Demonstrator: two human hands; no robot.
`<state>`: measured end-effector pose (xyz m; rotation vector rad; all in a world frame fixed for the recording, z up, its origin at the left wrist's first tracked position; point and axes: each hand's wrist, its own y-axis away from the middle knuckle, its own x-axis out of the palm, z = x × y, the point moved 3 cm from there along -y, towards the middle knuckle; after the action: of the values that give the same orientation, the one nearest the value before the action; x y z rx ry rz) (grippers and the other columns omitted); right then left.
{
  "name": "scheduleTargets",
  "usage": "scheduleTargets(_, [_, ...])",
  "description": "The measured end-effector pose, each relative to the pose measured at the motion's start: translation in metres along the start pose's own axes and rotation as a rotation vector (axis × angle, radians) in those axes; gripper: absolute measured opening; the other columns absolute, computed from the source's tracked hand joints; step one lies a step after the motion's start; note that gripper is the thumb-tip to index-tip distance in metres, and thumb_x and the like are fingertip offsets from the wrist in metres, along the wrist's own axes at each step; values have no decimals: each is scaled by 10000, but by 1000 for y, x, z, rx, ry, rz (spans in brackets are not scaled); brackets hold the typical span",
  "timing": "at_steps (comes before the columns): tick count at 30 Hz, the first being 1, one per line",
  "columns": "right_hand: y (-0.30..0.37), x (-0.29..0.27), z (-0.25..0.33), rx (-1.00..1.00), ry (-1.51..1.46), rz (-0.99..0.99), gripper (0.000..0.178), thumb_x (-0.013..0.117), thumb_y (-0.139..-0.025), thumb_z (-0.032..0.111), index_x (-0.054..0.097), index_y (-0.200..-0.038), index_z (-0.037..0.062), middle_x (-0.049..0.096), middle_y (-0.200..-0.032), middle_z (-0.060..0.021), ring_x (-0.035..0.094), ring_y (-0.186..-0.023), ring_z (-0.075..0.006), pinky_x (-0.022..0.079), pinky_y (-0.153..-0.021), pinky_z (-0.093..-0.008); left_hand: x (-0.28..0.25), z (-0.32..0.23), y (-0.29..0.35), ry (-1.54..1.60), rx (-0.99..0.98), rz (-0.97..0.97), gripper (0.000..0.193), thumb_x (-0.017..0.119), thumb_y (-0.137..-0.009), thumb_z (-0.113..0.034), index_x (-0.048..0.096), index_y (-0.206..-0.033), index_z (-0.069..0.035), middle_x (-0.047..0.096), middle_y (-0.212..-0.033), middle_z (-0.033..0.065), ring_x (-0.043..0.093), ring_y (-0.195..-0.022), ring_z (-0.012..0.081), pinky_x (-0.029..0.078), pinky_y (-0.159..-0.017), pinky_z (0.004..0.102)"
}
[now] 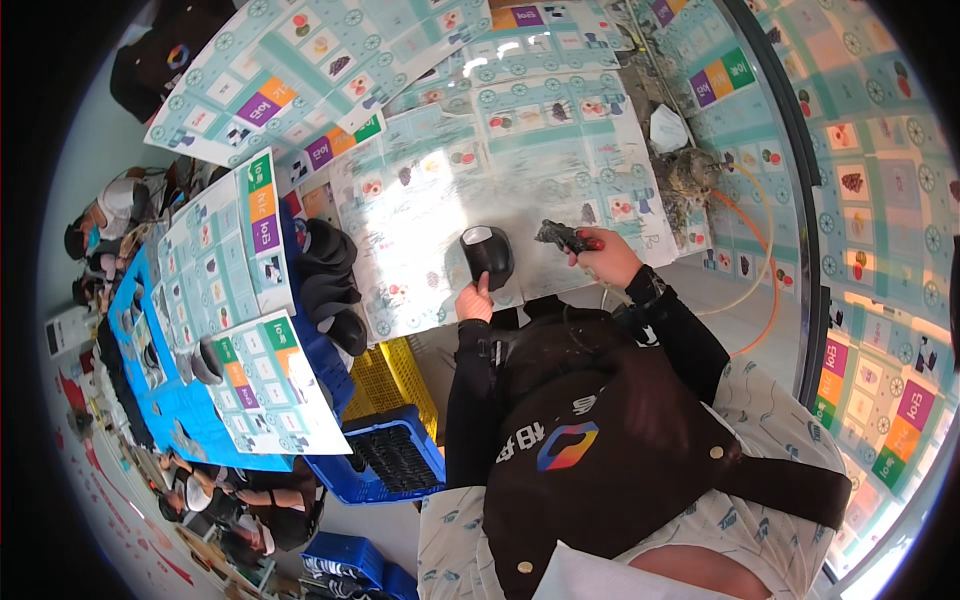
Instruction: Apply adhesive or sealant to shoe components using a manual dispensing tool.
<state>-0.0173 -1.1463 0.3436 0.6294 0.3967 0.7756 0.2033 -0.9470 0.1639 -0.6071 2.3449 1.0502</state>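
My left hand (475, 303) is closed on the near end of a rounded black shell-like piece (496, 262), thumb along its side. A pale or shiny patch shows at its far end; I cannot tell its exact kind. To its right, my right hand (612, 260) is wrapped around a small dark spray gun (562, 236) with a grimy head. The gun's nose points left toward the black piece, apart from it. Both hands are over a worktable (520, 205) lined with printed pale-green sheets, smudged grey in the middle.
More black rounded pieces (328, 250) are stacked at the table's left edge. Below stand a yellow crate (400, 365) and a blue crate (345, 485) of black parts. An orange hose (772, 270) hangs at the right. Printed panels (290, 75) wall the booth; people (255, 505) are at far left.
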Motion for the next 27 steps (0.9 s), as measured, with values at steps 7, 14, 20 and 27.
scheduleTargets(7, [-14, 14, -11, -152, 256, -43, 314, 650, -785, 201, 663, -1042, 21, 691, -827, -164, 675, -799, -319, 508, -733, -409, -21, -20, -21, -298, 125, -15, 567, 676, -895, -446, 594, -1177, 38, 588, -1261, 295, 573, -1143, 436, 467, -944, 493])
scheduleTargets(14, [-43, 65, 7, -239, 557, -9, 308, 607, -798, 265, 664, -1047, 93, 684, -972, -213, 636, -939, -427, 505, -809, -493, -36, -37, -27, 119, 140, 17, 348, 595, -952, -292, 655, -1093, 20, 700, -1030, 199, 658, -977, 363, 496, -865, 418])
scheduleTargets(20, [-60, 74, 10, -225, 651, -26, 287, 562, -843, 272, 657, -1036, 83, 680, -945, -237, 635, -931, -443, 500, -811, -509, -35, -21, -32, 175, 276, 2, 333, 517, -988, -273, 662, -1116, -3, 702, -1003, 190, 667, -954, 340, 493, -849, 401])
scheduleTargets(27, [-56, 78, 24, -195, 631, -139, 248, 558, -849, 265, 647, -927, 47, 677, -939, -244, 630, -925, -451, 499, -796, -519, -24, 1, -43, 342, 197, 117, 338, 522, -1005, -277, 664, -1140, -2, 696, -920, 113, 680, -770, 192, 506, -659, 313])
